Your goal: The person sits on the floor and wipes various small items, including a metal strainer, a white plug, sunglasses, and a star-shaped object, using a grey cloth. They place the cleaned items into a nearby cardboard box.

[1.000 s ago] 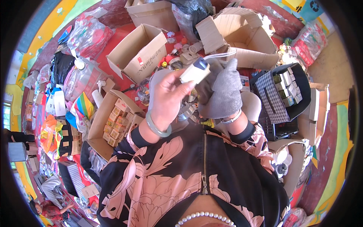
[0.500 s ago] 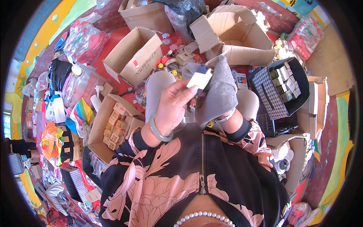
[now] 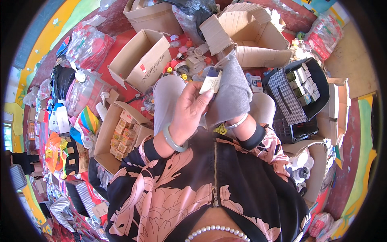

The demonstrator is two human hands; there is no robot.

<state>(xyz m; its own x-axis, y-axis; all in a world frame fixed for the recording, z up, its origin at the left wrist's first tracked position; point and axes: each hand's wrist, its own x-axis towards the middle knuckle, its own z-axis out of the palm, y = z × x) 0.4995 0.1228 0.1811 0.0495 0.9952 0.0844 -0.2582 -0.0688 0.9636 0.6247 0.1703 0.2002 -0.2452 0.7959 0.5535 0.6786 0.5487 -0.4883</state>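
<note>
Between the thumb and fingers of my left hand (image 3: 190,105) is a small box (image 3: 212,80), cream-white with a dark blue end. A grey cloth (image 3: 233,92) drapes over my right hand (image 3: 236,121), which carries it; that hand's fingers are hidden and only the wrist side shows. The box's right side meets the cloth. Both hands are above my lap, between my knees. Beyond them on the red floor lies a heap of small mixed items, with yellow and red pieces (image 3: 184,76) among them.
An upright cardboard box (image 3: 139,66) and a wide open carton (image 3: 258,52) stand ahead. To my right is a houndstooth fabric bin (image 3: 282,94) holding small boxes, over a black crate (image 3: 288,131). At my left, a carton (image 3: 105,141) contains several small orange-and-white boxes. Plastic bags (image 3: 90,48) lie farther left.
The small box has tilted more upright and sits closer against the grey cloth. The cloth has shifted slightly, its peak a little higher and farther left. My left hand still grips the box.
</note>
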